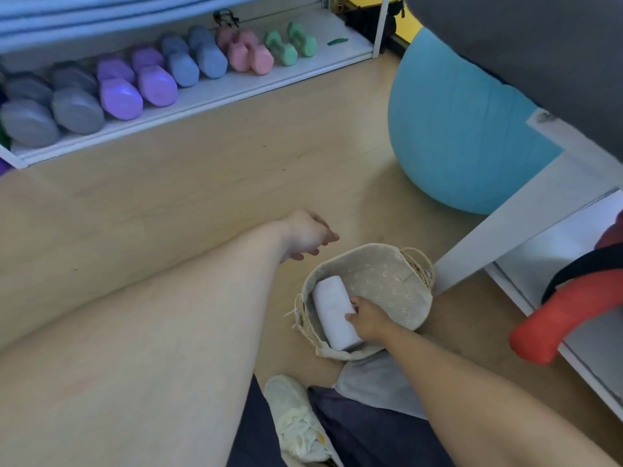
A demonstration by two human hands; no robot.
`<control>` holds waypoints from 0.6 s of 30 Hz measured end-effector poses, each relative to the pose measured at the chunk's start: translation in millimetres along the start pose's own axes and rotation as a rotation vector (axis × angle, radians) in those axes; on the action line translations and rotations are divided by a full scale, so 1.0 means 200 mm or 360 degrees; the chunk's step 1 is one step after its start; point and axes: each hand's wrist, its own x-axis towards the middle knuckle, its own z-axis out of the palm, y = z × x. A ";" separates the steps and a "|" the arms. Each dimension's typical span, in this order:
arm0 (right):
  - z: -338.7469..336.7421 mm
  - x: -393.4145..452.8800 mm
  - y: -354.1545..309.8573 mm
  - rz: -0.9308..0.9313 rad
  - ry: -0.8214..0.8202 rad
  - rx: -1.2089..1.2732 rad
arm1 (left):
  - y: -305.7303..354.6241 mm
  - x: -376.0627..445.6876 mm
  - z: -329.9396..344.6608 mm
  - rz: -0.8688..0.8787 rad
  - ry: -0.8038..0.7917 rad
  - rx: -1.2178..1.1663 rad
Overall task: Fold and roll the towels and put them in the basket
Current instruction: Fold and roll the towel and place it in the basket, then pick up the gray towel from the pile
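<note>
One rolled towel (335, 313) in basket (391, 264), right hand (369, 320) grasping it; left hand (308, 235) released, ball (458, 129) near

Wooden floor (209, 170) seen from above. Near centre right, a woven basket (387, 264) with a cloth lining and rope handles, standing on the floor. Inside it, against the left wall, a rolled white towel (332, 310), lying on its side. Right hand (369, 320) reaching into the basket, fingers curled on the roll's right side. Left hand (308, 235) hovering above the floor just left of and beyond the basket, fingers loose, holding nothing. Grey towel (374, 385) lying flat just near of the basket. Pale shoe (296, 423) at bottom centre. Far left, a white shelf (215, 92) bearing a row of coloured dumbbells (155, 80). Far right, a blue exercise ball (458, 129); a red dumbbell (553, 328) on a low white rack at right.
</note>
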 end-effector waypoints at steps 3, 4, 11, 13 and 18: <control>-0.01 -0.03 0.01 -0.0018 0.0125 0.0039 | 0.02 -0.01 0.02 0.0028 -0.0004 0.0011; -0.01 -0.04 0.01 -0.0023 0.0177 0.0063 | 0.03 -0.01 0.02 0.0033 -0.0001 0.0011; -0.18 -0.21 0.02 -0.0094 0.0582 -0.0073 | 0.10 -0.05 0.06 0.0104 -0.0029 0.0117; -0.27 -0.26 0.05 -0.0077 0.0667 -0.0265 | 0.12 -0.07 0.06 0.0121 -0.0051 0.0165; -0.38 -0.41 0.18 -0.0042 0.0313 -0.0330 | 0.13 -0.09 0.09 0.0124 -0.0063 0.0267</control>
